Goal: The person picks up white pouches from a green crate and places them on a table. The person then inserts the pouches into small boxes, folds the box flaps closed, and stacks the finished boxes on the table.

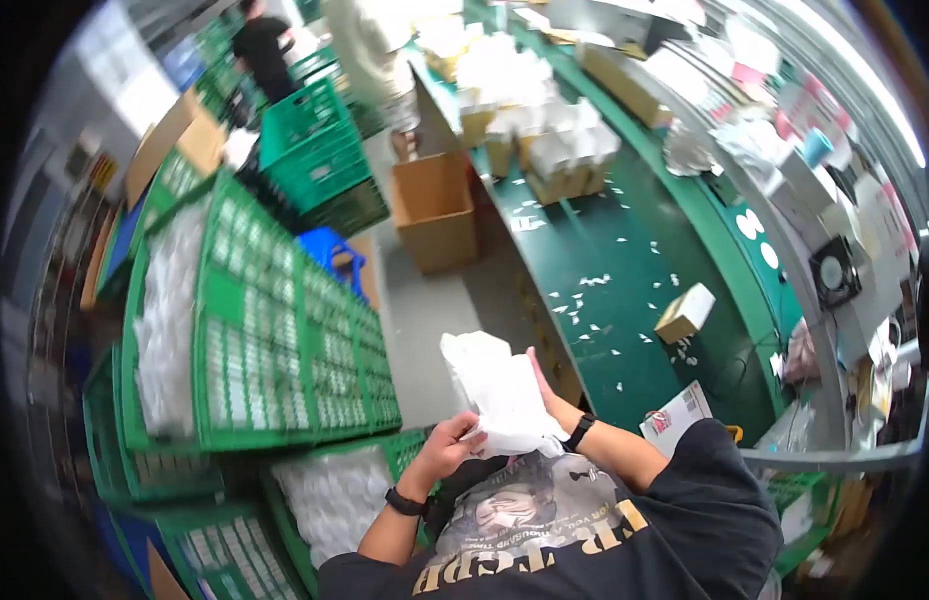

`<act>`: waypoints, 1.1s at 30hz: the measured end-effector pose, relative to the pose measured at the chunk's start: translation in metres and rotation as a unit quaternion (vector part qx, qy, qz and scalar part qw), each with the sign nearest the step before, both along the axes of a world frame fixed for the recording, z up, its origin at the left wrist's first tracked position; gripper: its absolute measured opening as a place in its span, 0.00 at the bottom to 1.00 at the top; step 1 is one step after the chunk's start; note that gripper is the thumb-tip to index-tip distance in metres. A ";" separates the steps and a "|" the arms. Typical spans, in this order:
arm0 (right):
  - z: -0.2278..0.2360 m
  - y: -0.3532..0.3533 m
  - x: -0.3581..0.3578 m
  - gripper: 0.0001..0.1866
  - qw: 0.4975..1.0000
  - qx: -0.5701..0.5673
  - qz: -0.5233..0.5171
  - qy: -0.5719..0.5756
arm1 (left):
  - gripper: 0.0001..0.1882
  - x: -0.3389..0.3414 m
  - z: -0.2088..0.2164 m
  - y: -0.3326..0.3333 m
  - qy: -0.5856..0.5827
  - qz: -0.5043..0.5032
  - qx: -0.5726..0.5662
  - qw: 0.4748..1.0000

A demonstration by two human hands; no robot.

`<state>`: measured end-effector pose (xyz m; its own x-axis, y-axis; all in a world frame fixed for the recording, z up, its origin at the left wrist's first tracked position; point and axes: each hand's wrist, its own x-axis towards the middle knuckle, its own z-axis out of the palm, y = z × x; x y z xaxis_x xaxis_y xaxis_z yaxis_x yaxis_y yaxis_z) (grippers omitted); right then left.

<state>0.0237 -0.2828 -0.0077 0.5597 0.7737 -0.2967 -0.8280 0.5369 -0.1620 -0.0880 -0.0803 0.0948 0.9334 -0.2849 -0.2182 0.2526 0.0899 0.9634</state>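
A crumpled white plastic bag (504,395) is held in front of my chest, over the gap between the crates and the workbench. My left hand (450,446) is closed on its lower left edge, with thumb and fingers pinching the film. Along the bag's right side, my right hand (546,388) grips it, and most of those fingers are hidden behind the bag. Whether anything is inside the bag I cannot tell. Nearest to my right arm, a white printed card or box (676,420) lies at the bench edge.
Stacked green crates (274,310) of white-wrapped items stand at my left. On the right runs a green workbench (634,260) with paper scraps, a small box (684,313) and several grouped boxes (569,160). An open carton (434,225) stands ahead; two people are farther off.
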 end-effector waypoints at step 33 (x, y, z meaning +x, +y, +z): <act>-0.066 -0.354 -0.065 0.51 0.576 -0.595 -0.540 0.151 | 0.14 0.432 -0.176 -0.139 -0.113 -0.513 0.341 0.780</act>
<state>-0.0414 -0.6367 -0.0734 0.3089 -0.8283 -0.4675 -0.2021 0.4231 -0.8833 0.3443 -0.2195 -0.0815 0.3267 -0.7965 -0.5088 -0.3284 -0.6005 0.7291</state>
